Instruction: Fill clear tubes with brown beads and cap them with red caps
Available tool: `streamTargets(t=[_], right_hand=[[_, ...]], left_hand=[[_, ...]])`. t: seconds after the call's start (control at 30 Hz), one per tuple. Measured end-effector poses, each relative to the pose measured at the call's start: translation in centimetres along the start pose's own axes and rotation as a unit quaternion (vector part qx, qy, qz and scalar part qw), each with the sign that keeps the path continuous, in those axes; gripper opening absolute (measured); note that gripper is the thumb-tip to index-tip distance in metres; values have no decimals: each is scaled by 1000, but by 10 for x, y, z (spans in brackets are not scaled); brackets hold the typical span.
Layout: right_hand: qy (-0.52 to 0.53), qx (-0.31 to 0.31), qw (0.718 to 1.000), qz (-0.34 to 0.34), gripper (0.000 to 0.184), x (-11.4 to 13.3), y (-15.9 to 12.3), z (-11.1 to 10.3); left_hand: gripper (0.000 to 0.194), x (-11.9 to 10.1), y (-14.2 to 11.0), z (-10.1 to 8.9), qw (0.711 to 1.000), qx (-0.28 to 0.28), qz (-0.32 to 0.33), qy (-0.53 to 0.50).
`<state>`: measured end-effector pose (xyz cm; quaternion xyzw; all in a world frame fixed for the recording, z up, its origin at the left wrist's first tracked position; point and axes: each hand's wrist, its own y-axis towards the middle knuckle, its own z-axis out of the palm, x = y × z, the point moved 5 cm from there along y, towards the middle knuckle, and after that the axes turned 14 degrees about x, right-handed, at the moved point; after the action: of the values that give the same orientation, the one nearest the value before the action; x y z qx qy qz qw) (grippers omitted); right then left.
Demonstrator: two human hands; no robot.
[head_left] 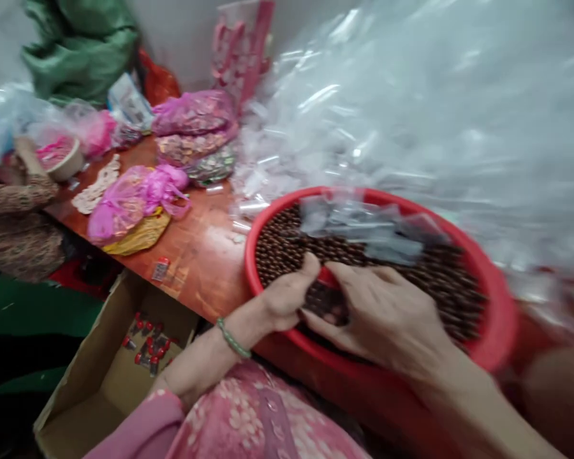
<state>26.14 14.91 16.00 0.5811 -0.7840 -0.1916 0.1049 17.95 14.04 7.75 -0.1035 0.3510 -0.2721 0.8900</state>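
Note:
A round red basin (500,322) full of dark brown beads (440,277) sits on the wooden table in front of me. My left hand (287,294) rests at the basin's near rim, fingers curled around a small clear bag with beads in it (326,305). My right hand (387,312) lies over the same bag, fingers pinched on it. A loose pile of small clear plastic bags (363,223) lies on top of the beads. The picture is blurred by motion.
A large heap of clear plastic bags (435,108) fills the right and back. Pink bags (138,197) of goods lie on the table (201,255) at left. An open cardboard box (100,382) with small red-capped items stands below. Another person's patterned sleeve (9,217) shows at far left.

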Motion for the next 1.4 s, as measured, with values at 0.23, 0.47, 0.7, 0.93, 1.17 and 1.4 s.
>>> streamTargets(t=[0.23,0.47,0.7,0.93,1.17,1.4], right_hand=[[32,54,996,63,41,-4,5,1],[50,57,994,83,52,8,-1,0],[60,2,998,24,52,25,0,-14],[175,64,982,40,52,23,4,-12],[210,103,952,197,57,-72,-42,-2],[95,136,940,299,40,-125,-73,39]], left_hand=[[68,-12,-6,8,1000,10,27,-5],[41,-16,-16,8,992,-71,97,36],[18,-11,-49,-4,921,-165,229,268],[25,-9,-50,-6,953,-173,198,151],[79,-19,-46,15,997,24,70,-23],[58,-17,-56,9,995,61,77,-36]])
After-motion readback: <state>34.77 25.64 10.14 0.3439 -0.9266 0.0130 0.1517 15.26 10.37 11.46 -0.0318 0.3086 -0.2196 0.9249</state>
